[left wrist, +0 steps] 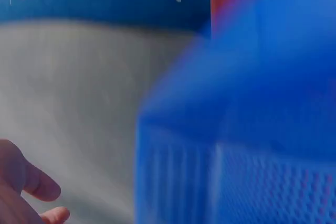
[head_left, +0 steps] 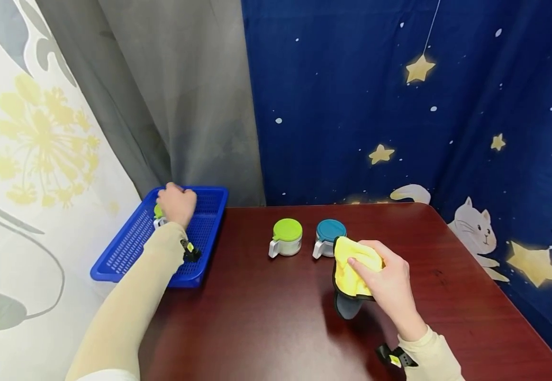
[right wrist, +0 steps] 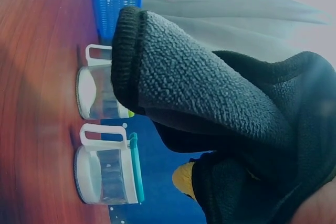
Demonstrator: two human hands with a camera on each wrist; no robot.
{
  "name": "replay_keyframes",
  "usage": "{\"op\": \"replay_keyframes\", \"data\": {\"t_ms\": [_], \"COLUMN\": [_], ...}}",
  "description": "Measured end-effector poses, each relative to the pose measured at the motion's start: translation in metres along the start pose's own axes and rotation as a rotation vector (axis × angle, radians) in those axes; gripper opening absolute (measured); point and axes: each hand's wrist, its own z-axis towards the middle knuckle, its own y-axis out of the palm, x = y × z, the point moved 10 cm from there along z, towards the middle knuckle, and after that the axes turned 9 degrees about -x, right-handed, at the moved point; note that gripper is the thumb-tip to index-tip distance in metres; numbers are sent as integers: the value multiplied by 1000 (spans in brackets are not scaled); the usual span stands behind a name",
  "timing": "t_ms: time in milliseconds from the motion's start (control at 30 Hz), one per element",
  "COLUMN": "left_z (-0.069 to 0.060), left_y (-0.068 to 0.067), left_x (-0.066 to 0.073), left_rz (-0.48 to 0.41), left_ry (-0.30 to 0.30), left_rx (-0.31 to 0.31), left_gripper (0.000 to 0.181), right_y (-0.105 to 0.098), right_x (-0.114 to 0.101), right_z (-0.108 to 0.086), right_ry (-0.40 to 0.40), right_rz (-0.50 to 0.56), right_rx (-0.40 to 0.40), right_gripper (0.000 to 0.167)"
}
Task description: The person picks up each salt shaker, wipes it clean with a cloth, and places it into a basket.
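My left hand [head_left: 178,205] is over the blue plastic basket [head_left: 220,211], beside a green-lidded jar [head_left: 158,211] that it partly hides. The left wrist view shows thumb and fingers [left wrist: 43,184] loosely bent with nothing between them. A cloth, yellow on one side and grey on the other with a black edge [head_left: 354,267], is pinched in my right hand [head_left: 392,280] above the table. Just beyond the cloth stands a glass jar with a teal lid [head_left: 331,231] and white handle. To its left is a similar jar with a green lid [head_left: 287,236].
The dark red wooden table [head_left: 256,317] runs back to a grey curtain [head_left: 199,106] and a blue star-patterned curtain [head_left: 333,106]. A white patterned curtain [head_left: 18,254] hangs at the left, by the basket.
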Motion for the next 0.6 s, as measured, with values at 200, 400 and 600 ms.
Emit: {"op": "replay_keyframes", "data": {"t_ms": [200,400,600], "left_z": [-30,-60,-89], "left_y": [27,56,85], "left_x": [56,79,89], "left_rz": [-33,-38,-74], "left_ry": [191,233,245], "left_rx": [-61,-178,-284], "left_gripper": [19,18,15], "right_y": [-3,-2,-3], "right_x": [0,3,4], "right_z": [-1,-3,-5], "right_ry": [5,16,12], "right_rz": [-1,4,-2], "right_rx": [3,-9,2], "right_gripper": [33,34,33]}}
